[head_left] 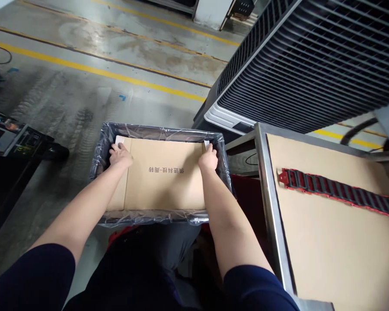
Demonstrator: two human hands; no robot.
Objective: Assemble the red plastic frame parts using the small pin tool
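Note:
A dark crate [223,144] lined with clear plastic film stands in front of my body. In it lies a flat brown cardboard sheet [165,190] with a printed line of characters, upside down from my side. Near its far left corner, my left hand [120,156] has its fingers bent over the board beside a small white patch. My right hand [208,160] is closed around the right edge, close to another white patch. Both sets of fingertips are partly hidden. Whatever lies under the sheet is out of sight.
To the right, a metal-framed table [267,194] topped with cardboard carries a black and red segmented chain [337,188]. A large grilled air cooler [298,65] rises beyond it. At left is a dark cart [16,138] with gauges. Yellow lines [94,69] cross the floor.

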